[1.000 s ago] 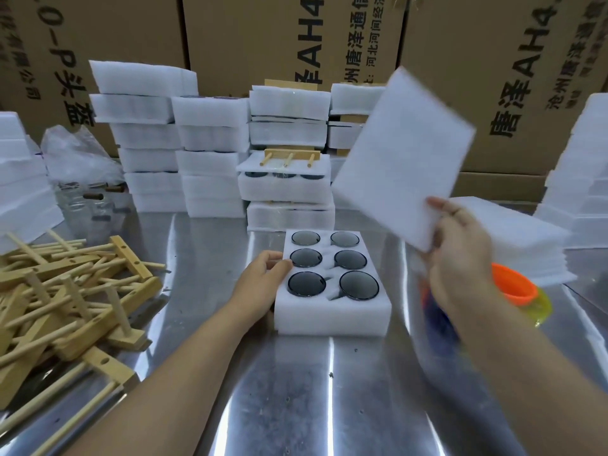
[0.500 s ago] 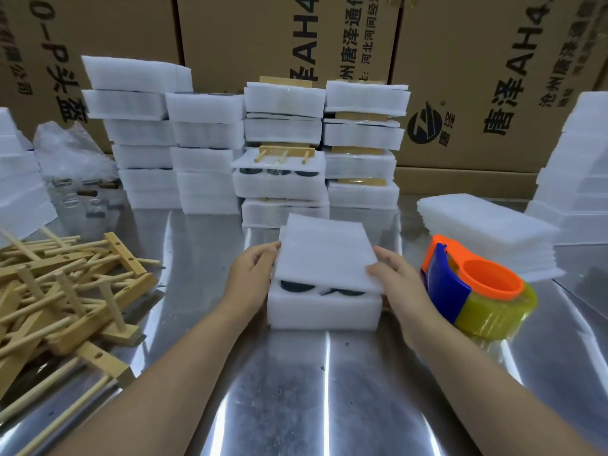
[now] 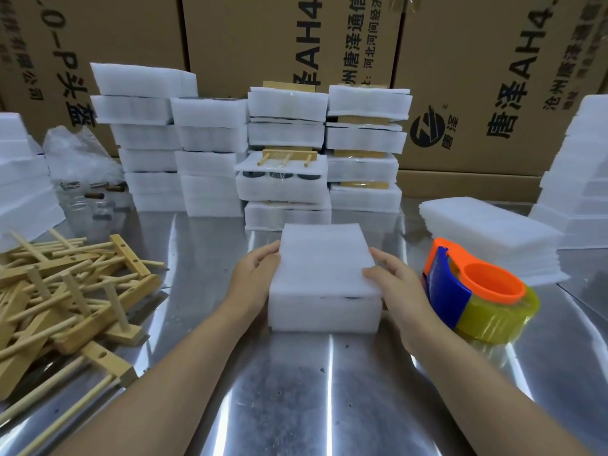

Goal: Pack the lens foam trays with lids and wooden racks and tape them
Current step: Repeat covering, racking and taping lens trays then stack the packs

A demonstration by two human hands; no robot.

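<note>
Gripped foam lid (image 3: 324,258) w/ 2 hands: left hand (image 3: 253,278) curled on its L edge, right hand (image 3: 394,284) on its R edge, thumb on top. Found lid lying flat over lens foam tray (image 3: 324,312), centre of steel table (image 3: 296,390). Saw orange-blue tape dispenser (image 3: 477,291) just R of right hand. Saw wooden racks (image 3: 72,291) heaped far L, spare lid stack (image 3: 487,232) back R, stacked foam trays (image 3: 286,189) behind, cardboard boxes (image 3: 263,37) beyond.
</note>
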